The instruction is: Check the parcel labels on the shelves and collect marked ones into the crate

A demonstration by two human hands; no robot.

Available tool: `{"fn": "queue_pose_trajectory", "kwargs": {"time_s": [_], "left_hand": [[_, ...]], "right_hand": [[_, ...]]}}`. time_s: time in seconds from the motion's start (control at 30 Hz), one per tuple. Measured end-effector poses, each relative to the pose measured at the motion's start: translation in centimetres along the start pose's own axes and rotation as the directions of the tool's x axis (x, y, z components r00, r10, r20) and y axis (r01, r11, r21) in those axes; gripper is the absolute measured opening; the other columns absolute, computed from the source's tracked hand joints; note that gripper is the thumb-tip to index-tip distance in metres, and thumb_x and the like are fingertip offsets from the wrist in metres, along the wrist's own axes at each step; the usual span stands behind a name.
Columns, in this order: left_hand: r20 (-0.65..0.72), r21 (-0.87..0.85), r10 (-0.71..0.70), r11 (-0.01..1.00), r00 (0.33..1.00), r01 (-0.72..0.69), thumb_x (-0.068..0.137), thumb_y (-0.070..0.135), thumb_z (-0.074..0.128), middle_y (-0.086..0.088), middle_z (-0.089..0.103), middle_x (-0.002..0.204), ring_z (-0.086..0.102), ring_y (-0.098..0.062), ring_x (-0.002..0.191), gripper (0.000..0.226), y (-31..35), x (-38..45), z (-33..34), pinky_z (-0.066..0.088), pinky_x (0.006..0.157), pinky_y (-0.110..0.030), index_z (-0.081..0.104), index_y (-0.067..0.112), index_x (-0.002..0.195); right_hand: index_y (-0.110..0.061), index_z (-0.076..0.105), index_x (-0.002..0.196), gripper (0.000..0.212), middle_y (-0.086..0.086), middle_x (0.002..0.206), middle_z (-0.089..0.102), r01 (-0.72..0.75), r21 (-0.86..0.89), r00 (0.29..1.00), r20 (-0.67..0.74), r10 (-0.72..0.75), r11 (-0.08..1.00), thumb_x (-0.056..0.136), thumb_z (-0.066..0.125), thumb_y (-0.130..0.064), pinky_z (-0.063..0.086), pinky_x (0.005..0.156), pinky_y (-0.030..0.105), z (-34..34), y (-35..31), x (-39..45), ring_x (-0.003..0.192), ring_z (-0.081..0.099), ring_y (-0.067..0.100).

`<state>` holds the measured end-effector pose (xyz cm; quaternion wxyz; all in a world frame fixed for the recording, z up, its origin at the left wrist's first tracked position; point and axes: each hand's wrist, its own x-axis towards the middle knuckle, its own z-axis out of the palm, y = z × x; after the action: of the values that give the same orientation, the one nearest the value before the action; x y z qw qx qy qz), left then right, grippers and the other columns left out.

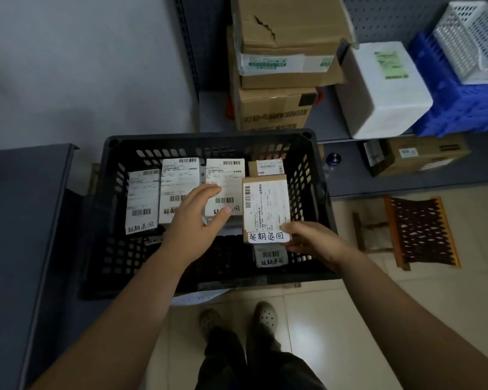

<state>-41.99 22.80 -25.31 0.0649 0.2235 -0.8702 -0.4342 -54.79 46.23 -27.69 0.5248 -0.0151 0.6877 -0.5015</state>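
Right hand [310, 243] pinches the near edge of a small brown cardboard parcel [266, 205] with a white handwritten tag, held over the black slotted plastic crate [319, 181]. Left hand [193, 223], fingers loosely spread, rests on the labelled parcels [143, 201] already inside. Parcel looks light and stiff; its edges offer the surest hold.

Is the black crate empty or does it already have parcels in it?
Not empty: the crate already holds several labelled parcels, and the right hand holds another over it.
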Motion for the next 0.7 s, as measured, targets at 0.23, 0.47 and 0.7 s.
{"fn": "queue_pose_trajectory", "kwargs": {"time_s": [0.23, 0.47, 0.7], "left_hand": [[0.048, -0.01, -0.014, 1.0, 0.999, 0.014, 0.092, 0.04, 0.06, 0.012, 0.048, 0.138, 0.041, -0.004, 0.129, 0.047, -0.9, -0.5, 1.2, 0.035, 0.109, -0.03, 0.054, 0.022, 0.135], [0.034, 0.004, -0.025, 1.0, 0.999, 0.025, 0.092, 0.036, 0.062, 0.009, 0.051, 0.137, 0.043, -0.002, 0.126, 0.046, -1.4, -0.7, 1.0, 0.033, 0.105, -0.019, 0.055, 0.019, 0.135], [0.019, 0.002, -0.063, 0.998, 0.998, 0.063, 0.088, 0.047, 0.057, 0.009, 0.05, 0.137, 0.042, -0.001, 0.126, 0.054, -2.2, -1.2, 1.1, 0.029, 0.102, -0.015, 0.055, 0.02, 0.135]], "right_hand": [[-0.013, 0.066, 0.114, 0.028, 0.005, 0.106, 0.075, -0.179, -0.042, 0.984, 0.002, 0.179, 0.983, 0.089, 0.062, -0.026, 0.052, 0.091, 0.032, -0.2, 0.7, 0.5, 0.106, 0.067, 0.023], [-0.013, 0.061, 0.118, 0.038, 0.006, 0.112, 0.071, -0.33, -0.128, 0.944, -0.063, 0.325, 0.935, 0.085, 0.067, -0.03, 0.048, 0.097, 0.04, -0.3, 1.7, 3.5, 0.109, 0.062, 0.025], [-0.011, 0.058, 0.115, 0.024, 0.008, 0.106, 0.07, -0.423, -0.121, 0.905, -0.103, 0.412, 0.898, 0.094, 0.054, -0.022, 0.05, 0.096, 0.042, 0.6, 3.4, 6.3, 0.102, 0.065, 0.025]]}}
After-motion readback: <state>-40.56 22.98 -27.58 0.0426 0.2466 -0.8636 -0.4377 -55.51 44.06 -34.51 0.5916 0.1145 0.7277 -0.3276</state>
